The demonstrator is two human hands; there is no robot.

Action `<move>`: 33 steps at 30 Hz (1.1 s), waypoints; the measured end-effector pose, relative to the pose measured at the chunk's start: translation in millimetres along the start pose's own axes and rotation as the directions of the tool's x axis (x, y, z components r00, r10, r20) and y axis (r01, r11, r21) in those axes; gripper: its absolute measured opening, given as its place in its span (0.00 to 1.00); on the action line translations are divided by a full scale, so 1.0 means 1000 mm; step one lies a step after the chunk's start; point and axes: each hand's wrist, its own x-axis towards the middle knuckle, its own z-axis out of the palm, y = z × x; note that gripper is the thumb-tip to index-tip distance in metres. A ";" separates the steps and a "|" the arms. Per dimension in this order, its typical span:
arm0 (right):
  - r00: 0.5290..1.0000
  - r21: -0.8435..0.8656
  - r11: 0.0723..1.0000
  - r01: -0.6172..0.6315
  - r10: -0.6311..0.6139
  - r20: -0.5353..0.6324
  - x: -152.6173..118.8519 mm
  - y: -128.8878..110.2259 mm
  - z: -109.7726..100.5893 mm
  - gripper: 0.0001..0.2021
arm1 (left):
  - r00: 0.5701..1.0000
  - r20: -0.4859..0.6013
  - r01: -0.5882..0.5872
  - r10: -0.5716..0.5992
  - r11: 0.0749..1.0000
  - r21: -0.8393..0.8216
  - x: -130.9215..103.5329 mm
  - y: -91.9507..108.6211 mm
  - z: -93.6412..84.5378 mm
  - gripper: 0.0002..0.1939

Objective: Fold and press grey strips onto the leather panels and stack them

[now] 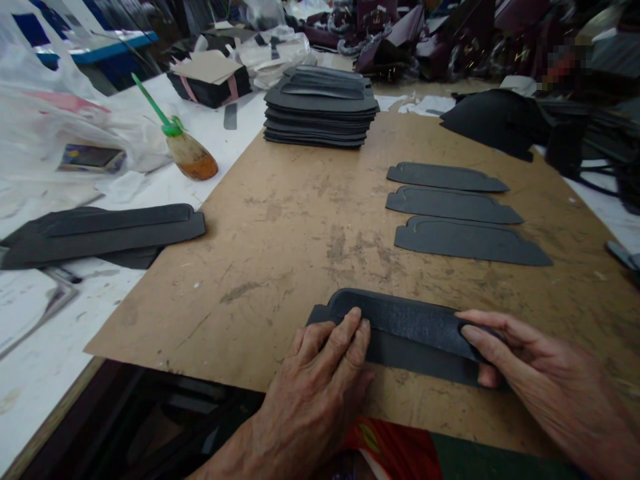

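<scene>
A dark strip [415, 321] lies over a larger black piece [420, 357] near the front edge of the brown board. My left hand [325, 373] presses its bent, closed-together fingers on the left part of the strip. At the right end, my right hand [530, 367] pinches the strip between thumb and fingers, slightly raised. Three similar black pieces [473, 240] lie in a row beyond, to the right. More layered black pieces [115, 227] rest at the board's left edge.
A tall stack of black pieces [320, 113] stands at the board's far end. Left of it are a glue bottle [193, 155] with a green nozzle and a banded black bundle [210, 83]. Dark sheets [493, 120] lie at the back right. The brown board [280, 247] covers the middle.
</scene>
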 end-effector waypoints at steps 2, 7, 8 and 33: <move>1.000 0.009 1.000 0.002 -0.002 0.003 0.000 0.001 0.001 0.21 | 0.999 -0.029 -0.016 0.017 1.000 0.006 0.002 0.001 -0.001 0.22; 0.999 0.088 0.996 -0.019 0.016 0.031 -0.001 0.002 0.002 0.20 | 0.997 -0.082 -0.004 0.006 1.000 0.023 0.006 0.000 -0.002 0.19; 0.999 0.114 0.993 -0.026 0.022 0.033 -0.001 0.001 0.001 0.20 | 0.997 -0.075 -0.001 0.003 1.000 0.026 0.007 0.000 -0.002 0.19; 0.999 0.133 0.991 -0.007 0.001 0.047 -0.004 0.013 -0.007 0.13 | 0.980 -0.099 -0.164 0.173 0.982 0.089 0.003 -0.014 0.007 0.24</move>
